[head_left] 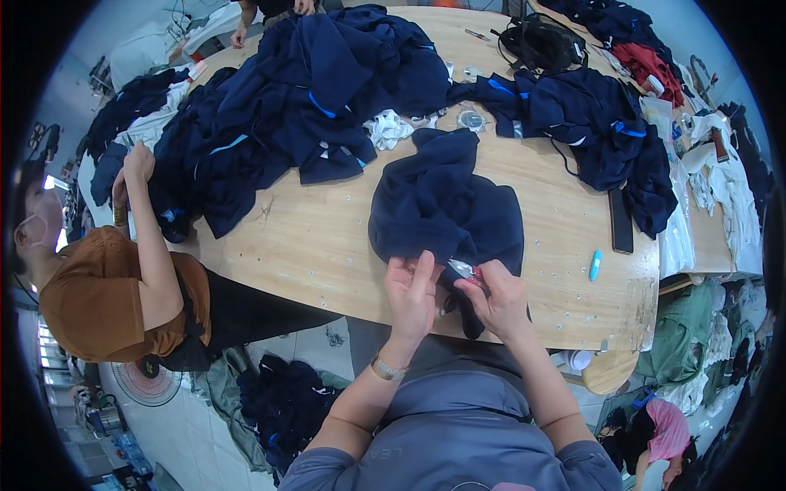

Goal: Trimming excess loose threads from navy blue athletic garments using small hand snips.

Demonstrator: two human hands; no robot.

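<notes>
A dark navy garment [446, 196] lies bunched on the wooden table in front of me, its near part hanging over the front edge. My left hand [412, 296] pinches its near edge, thumb uppermost. Close beside it, my right hand [501, 301] is closed around small thread snips [464, 270] with metal blades and a reddish handle. The blades point left, toward the fabric by my left fingers. Whether they touch the cloth or a thread is too small to tell.
Heaps of navy garments [278, 90] cover the far left, with another pile [589, 114] at right. A dark phone [621, 221], light-blue pen-like tool [595, 265] and black bag [540, 41] lie on the table [286, 245]. A co-worker [115, 295] handles cloth at left.
</notes>
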